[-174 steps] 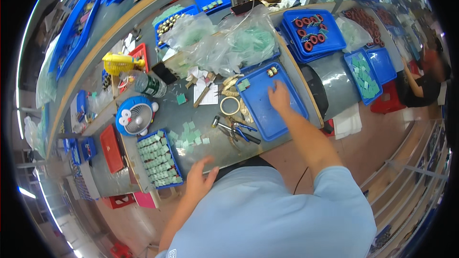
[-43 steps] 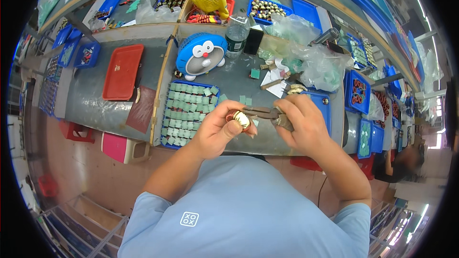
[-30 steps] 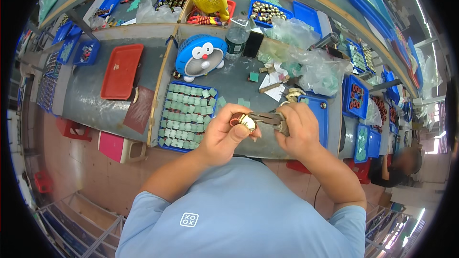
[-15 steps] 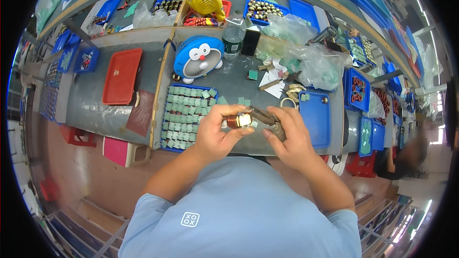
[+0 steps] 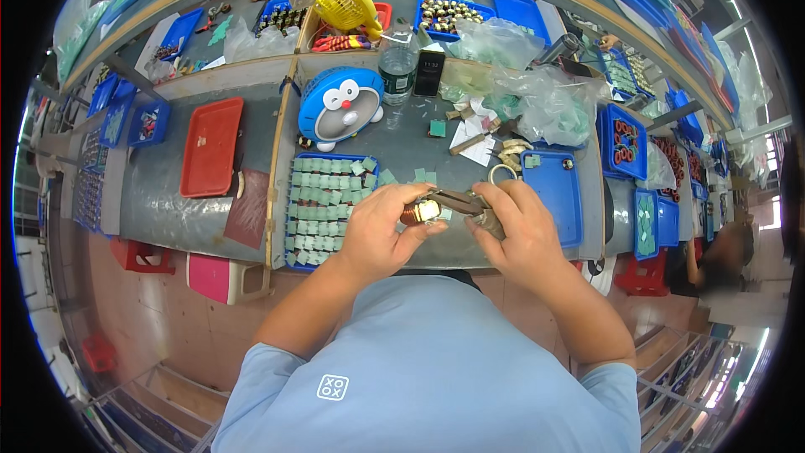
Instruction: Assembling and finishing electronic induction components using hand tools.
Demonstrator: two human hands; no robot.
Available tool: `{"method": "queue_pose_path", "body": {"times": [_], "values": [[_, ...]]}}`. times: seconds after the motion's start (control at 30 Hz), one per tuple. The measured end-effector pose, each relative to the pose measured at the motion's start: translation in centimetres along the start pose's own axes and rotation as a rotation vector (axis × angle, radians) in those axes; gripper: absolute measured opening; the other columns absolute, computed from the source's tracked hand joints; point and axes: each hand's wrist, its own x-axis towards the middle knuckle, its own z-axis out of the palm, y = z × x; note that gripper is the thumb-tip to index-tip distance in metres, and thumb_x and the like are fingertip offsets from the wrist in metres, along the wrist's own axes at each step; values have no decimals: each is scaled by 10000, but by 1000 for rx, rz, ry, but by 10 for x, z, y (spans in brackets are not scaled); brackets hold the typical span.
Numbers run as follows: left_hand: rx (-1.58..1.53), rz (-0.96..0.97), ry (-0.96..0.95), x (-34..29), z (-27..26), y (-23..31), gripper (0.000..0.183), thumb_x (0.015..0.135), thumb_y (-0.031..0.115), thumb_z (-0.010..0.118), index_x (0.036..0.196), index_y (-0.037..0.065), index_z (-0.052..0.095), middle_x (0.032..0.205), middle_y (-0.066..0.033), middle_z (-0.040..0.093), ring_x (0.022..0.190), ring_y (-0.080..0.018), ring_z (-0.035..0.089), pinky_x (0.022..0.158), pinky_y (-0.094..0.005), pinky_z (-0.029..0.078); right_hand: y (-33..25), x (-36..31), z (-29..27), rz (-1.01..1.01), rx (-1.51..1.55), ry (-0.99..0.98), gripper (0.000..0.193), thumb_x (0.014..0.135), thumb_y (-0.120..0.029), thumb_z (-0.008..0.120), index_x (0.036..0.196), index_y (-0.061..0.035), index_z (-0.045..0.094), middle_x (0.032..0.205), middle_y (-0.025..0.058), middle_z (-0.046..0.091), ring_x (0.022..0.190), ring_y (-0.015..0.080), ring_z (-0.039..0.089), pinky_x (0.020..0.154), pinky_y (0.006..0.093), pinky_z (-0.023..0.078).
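Note:
In my left hand (image 5: pixel 379 233), closed between thumb and fingers, is a small coil (image 5: pixel 426 210) wound with copper wire, its pale yellow-white face turned to the right. My right hand (image 5: pixel 527 236) is wrapped round the wrapped handles of a pair of pliers (image 5: pixel 456 200). The dark jaws point left and reach the coil's upper edge; whether they grip a wire there is too small to tell. Left of my hands, a blue tray (image 5: pixel 374 159) holds rows of similar parts with pale green square pieces on them.
Behind the tray stands a blue cartoon-faced fan (image 5: pixel 342 106), with a water bottle (image 5: pixel 397 69) and a phone (image 5: pixel 429 74) beside it. A tape ring (image 5: pixel 503 174) and a blue tray (image 5: pixel 555 205) lie to the right. Plastic bags (image 5: pixel 558 109) sit farther back, a red tray (image 5: pixel 211 148) at left.
The pliers have turned slightly, so their jaws lie flatter against the top of the coil. Both hands keep their holds; the whole view has shifted a little.

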Motion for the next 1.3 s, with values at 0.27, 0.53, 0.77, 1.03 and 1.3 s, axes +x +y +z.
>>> {"method": "queue_pose_path", "body": {"times": [0.27, 0.53, 0.77, 1.03, 1.3], "values": [[121, 138, 122, 2, 6, 4, 405, 868, 270, 830, 1092, -16, 648, 905, -148, 706, 755, -284, 664, 690, -362, 532, -6, -4, 5, 91, -56, -88, 449, 706, -55, 800, 1119, -25, 627, 958, 142, 604, 876, 341, 625, 748, 414, 528], [200, 73, 180, 11, 14, 9, 329, 851, 210, 828, 1030, -17, 670, 799, -115, 671, 677, -271, 613, 634, -364, 494, 19, 6, 7, 12, -251, -62, 345, 671, -47, 761, 971, -37, 592, 893, 130, 588, 837, 348, 633, 702, 438, 533], [84, 207, -56, 20, -2, 3, 371, 842, 241, 833, 1068, -8, 676, 849, -125, 696, 728, -277, 645, 692, -369, 520, 22, -10, -23, 84, 26, -275, 331, 755, -48, 748, 1057, -31, 616, 946, 166, 616, 869, 384, 631, 722, 470, 519], [-492, -253, -155, 4, 6, 2, 433, 961, 391, 727, 1156, 17, 629, 843, -48, 656, 746, -184, 641, 687, -330, 500, 16, -11, -17, 137, 43, -97, 433, 809, -88, 775, 1206, -19, 619, 1059, 178, 619, 939, 372, 626, 793, 438, 515], [-1255, -392, -388, -11, 20, -2, 502, 1073, 445, 487, 1255, -22, 512, 947, -131, 627, 812, -216, 656, 884, -485, 538, 33, -28, -13, 27, 149, -116, 513, 801, -127, 810, 1272, -46, 626, 1061, 158, 611, 943, 350, 613, 825, 426, 513]]}}
